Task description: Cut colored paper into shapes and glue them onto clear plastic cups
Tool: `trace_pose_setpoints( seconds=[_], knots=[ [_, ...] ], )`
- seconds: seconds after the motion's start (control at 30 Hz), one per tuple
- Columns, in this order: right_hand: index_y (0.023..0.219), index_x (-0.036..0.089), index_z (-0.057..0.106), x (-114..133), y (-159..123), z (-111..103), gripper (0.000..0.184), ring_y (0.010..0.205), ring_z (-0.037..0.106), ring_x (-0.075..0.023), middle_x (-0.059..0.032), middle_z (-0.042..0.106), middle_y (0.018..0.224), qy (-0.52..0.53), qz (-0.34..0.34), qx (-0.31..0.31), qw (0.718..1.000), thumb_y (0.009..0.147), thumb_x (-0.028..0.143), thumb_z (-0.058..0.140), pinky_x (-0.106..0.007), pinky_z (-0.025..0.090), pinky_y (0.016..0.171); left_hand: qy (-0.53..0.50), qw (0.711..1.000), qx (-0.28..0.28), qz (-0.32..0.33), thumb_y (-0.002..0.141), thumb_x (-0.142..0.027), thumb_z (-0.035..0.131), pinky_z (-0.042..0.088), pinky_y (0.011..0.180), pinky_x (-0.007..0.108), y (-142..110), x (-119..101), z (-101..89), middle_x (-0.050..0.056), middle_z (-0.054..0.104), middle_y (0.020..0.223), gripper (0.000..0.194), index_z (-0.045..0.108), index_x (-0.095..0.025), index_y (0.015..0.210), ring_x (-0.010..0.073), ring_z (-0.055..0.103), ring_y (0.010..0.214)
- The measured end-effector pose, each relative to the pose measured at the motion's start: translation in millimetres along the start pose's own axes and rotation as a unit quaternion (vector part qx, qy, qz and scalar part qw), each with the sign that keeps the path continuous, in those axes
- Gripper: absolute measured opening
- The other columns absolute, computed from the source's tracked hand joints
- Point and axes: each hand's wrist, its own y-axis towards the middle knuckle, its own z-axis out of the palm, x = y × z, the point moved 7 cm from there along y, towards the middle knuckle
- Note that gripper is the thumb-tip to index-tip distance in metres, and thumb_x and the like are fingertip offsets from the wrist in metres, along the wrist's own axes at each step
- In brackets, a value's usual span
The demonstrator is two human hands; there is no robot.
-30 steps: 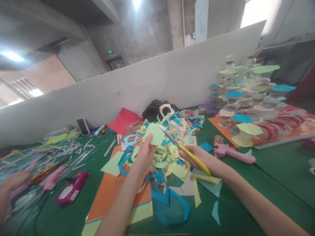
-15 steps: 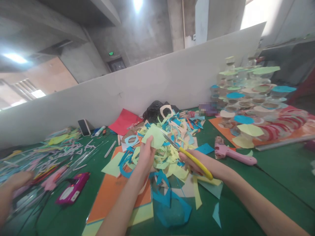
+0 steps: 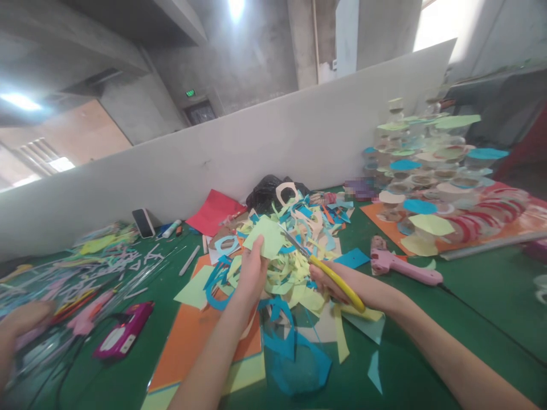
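Pinched between the thumb and fingers of my left hand [image 3: 253, 270] is a piece of light green paper [image 3: 267, 236], held up over the heap. My right hand [image 3: 331, 282] is wrapped round the yellow handles of a pair of scissors [image 3: 339, 283]. Their metal blades point up and left, with the tips at the right edge of the green paper; whether they are cutting into it I cannot tell. Beneath both hands spreads a pile of paper scraps [image 3: 294, 279] in green, blue and cream. Orange sheets [image 3: 205, 341] lie under my left forearm.
At the right stands a stack of clear cups [image 3: 431, 165] with paper discs. A pink glue gun [image 3: 404, 267] lies nearer, its cord trailing right. Leftward are a magenta device [image 3: 123, 330], a phone [image 3: 143, 223], loose strips and another person's hand [image 3: 32, 316]. A white partition [image 3: 192, 162] runs behind.
The view has shifted slightly. My hands, the green paper and the scissors keep nearly the same positions relative to each other.
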Motion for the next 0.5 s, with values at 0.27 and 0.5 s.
trace_pose_setpoints(
  seconds=[0.27, 0.5],
  knots=[
    [0.078, 0.022, 0.043, -4.5, 2.1, -0.9, 0.049, 0.056, 0.035, -0.0115, 0.0048, 0.040, 0.064, -0.045, -0.010, -0.010, 0.999, 0.089, 0.070, 0.043, -0.026, 0.034, 0.054, -0.020, 0.999, -0.025, -0.041, 0.075, -0.034, 0.066, 0.054, 0.085, 0.032, -3.6, -5.3, 18.3, 0.006, 0.072, 0.079, 0.015, 0.066, -0.020, 0.079, 0.0256, 0.068, 0.099],
    [0.080, 0.022, 0.044, -16.2, 8.6, 1.6, 0.047, 0.050, 0.035, -0.0093, 0.0066, 0.042, 0.060, 0.012, 0.018, -0.020, 1.000, 0.088, 0.068, 0.049, -0.024, 0.035, 0.049, 0.027, 0.999, -0.003, -0.035, 0.075, -0.038, 0.070, 0.053, 0.080, 0.032, -3.7, -2.2, 12.5, 0.007, 0.073, 0.081, 0.024, 0.070, -0.016, 0.084, 0.0253, 0.069, 0.090]
  ],
)
